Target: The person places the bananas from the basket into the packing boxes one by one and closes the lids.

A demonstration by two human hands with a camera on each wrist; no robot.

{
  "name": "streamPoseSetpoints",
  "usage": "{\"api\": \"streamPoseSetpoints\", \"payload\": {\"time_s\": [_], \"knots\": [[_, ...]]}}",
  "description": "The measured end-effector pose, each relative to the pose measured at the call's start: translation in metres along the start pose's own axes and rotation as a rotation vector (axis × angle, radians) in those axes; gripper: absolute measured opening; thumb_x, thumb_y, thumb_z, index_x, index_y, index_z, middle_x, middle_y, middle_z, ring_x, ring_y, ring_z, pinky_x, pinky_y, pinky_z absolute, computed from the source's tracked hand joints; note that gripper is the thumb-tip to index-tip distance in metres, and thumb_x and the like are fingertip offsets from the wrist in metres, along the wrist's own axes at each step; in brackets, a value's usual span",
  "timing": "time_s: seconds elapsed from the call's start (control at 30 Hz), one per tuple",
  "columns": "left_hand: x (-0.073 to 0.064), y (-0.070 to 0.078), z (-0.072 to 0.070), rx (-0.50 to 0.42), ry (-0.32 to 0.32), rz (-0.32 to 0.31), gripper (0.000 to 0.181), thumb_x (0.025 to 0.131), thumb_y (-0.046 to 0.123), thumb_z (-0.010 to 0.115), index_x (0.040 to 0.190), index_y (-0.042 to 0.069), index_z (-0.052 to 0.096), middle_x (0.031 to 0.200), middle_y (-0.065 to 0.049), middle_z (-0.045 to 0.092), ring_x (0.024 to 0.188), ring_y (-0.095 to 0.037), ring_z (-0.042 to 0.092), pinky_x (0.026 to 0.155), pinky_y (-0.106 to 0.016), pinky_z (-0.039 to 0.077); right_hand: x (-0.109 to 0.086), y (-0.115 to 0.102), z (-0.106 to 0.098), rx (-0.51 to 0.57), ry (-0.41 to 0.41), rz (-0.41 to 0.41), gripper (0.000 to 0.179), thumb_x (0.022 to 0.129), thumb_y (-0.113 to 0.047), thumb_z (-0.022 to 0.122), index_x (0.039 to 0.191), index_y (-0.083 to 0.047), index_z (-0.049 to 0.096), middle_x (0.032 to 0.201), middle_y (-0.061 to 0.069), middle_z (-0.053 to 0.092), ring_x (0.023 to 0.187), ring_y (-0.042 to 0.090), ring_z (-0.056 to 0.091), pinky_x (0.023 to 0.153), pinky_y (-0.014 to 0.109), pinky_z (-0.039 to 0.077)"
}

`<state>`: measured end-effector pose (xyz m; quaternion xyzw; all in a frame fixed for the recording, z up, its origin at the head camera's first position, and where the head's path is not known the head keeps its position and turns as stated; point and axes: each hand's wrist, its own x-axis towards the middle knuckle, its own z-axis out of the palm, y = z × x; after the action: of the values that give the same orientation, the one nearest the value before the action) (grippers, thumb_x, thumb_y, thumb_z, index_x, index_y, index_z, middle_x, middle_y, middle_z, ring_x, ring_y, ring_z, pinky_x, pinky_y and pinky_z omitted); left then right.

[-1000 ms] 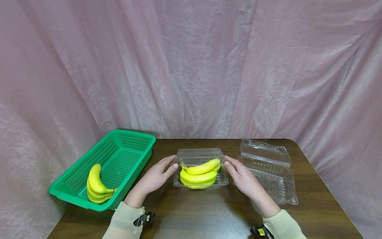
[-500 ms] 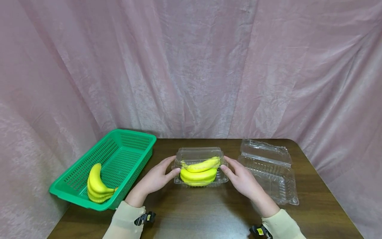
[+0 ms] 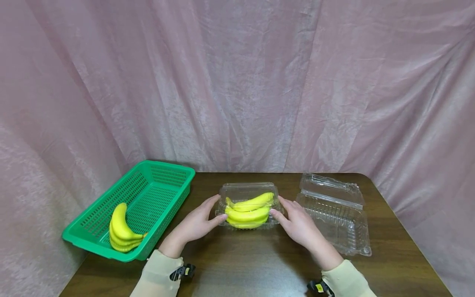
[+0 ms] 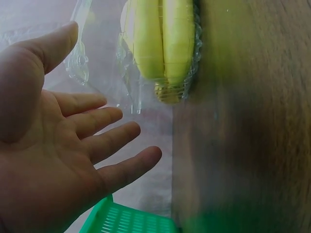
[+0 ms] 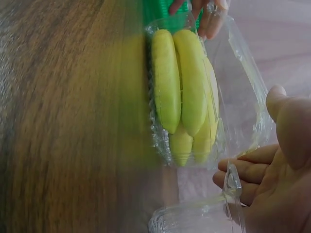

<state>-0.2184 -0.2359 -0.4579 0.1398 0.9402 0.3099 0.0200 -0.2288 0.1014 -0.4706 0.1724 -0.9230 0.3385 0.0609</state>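
A bunch of yellow bananas (image 3: 246,215) lies in a clear plastic clamshell box at the middle of the table. Its hinged lid (image 3: 248,187) slants over the fruit, tilted down toward the front. On the box's left side is my left hand (image 3: 198,219), thumb at the lid's front corner; in the left wrist view its fingers are straight and spread. My right hand (image 3: 299,220) mirrors it on the right, thumb at the other front corner. In the right wrist view, the right fingers (image 5: 248,171) extend loosely past the lid's side, gripping nothing.
At the left stands a green plastic basket (image 3: 177,202) with another banana bunch (image 3: 122,231) in its near end. A second clear clamshell box (image 3: 335,218) lies open on the right, close to my right hand. A pink curtain (image 3: 237,82) hangs behind the wooden table (image 3: 237,264).
The lid has swung forward and down over the bananas. Both thumbs have moved inward and slightly toward me along with its front edge. Basket and second box stay put.
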Motion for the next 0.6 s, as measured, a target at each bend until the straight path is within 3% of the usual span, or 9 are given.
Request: {"api": "streamPoseSetpoints", "payload": {"time_s": [0.6], "knots": [[0.0019,-0.0009,0.0066,0.028,0.008,0.004,0.085,0.095,0.049,0.068,0.159,0.007,0.030,0.162,-0.012,0.031,0.145,-0.029,0.035,0.113,-0.051,0.034,0.0028,-0.0068,0.0042,-0.112,-0.009,0.011,0.076,0.099,-0.055,0.057,0.150,0.000,0.044,0.146,0.021,0.051,0.139,0.049,0.038,0.115,0.059,0.026]]}}
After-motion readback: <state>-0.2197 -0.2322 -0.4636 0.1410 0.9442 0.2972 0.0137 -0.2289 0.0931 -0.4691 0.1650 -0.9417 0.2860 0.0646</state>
